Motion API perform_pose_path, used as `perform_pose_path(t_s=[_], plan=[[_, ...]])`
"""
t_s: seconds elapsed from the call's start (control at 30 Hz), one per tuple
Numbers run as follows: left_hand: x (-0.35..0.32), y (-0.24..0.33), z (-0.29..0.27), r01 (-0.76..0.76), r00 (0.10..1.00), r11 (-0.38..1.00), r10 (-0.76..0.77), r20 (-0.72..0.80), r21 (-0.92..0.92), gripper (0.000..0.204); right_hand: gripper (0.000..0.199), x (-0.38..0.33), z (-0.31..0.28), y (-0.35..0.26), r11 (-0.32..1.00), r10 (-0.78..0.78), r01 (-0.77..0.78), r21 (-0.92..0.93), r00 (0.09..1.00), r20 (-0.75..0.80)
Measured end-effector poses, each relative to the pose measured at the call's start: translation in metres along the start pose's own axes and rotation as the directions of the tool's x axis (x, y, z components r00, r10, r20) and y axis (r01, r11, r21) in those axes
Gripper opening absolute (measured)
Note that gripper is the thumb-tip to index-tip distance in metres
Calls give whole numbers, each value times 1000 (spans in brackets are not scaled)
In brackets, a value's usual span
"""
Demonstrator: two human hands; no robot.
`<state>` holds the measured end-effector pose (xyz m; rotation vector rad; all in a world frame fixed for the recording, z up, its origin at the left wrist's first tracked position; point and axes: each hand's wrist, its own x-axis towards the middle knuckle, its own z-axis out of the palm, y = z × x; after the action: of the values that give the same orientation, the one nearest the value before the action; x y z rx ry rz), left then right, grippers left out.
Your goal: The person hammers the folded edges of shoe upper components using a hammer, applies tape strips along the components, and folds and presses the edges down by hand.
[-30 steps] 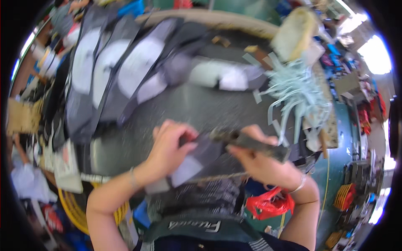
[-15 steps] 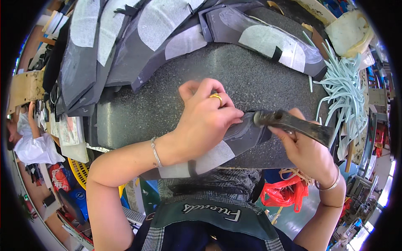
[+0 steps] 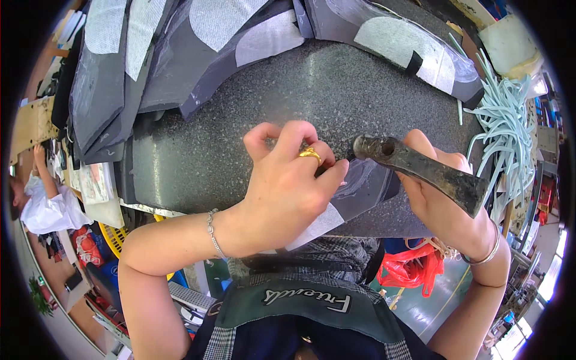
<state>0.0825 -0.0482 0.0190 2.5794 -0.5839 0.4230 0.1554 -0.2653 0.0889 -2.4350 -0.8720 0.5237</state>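
My left hand (image 3: pixel 287 183), with a gold ring and a thin bracelet, presses down on a dark grey fabric piece (image 3: pixel 367 186) with a white lining patch (image 3: pixel 318 225), lying on the speckled stone slab (image 3: pixel 240 126). My right hand (image 3: pixel 441 201) is closed around a dark metal hammer (image 3: pixel 420 171); its worn head lies just right of my left fingers and rests at the fabric's upper edge. Much of the fabric piece is hidden under my left hand.
Stacks of grey cut pieces with white lining (image 3: pixel 180 54) cover the slab's far and left side. A bundle of pale green strips (image 3: pixel 507 126) hangs at the right. A red plastic bag (image 3: pixel 408 270) lies below, and another person in white (image 3: pixel 48 204) sits at the far left.
The view has closed in on the slab. My left hand settled onto the fabric piece, and the hammer head came down to the fabric next to my fingers.
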Motion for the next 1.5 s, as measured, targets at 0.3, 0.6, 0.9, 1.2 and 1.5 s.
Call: perform_pose_path(t_s=[0.3, 0.6, 0.9, 1.2, 1.5], plan=[[-16, -6, -9, -17, 999, 999, 19, 26, -44, 33, 29, 2, 3, -2, 982, -128, 129, -138, 992, 17], [-34, -11, -22, 135, 989, 982, -126, 77, -130, 31, 30, 3, 1, -1, 935, -231, 246, -255, 969, 88], [-29, -11, -16, -14, 1000, 984, 16, 11, -178, 22, 18, -13, -9, 5, 647, -401, 433, -628, 893, 203], [25, -33, -10, 209, 974, 915, -164, 156, -344, 26, 31, -22, 8, 29, 920, 8, -71, -385, 987, -163], [-9, -10, -11, 60, 998, 984, -60, 8, -167, 31, 22, 4, -13, -2, 999, -2, 15, 43, 955, -295]])
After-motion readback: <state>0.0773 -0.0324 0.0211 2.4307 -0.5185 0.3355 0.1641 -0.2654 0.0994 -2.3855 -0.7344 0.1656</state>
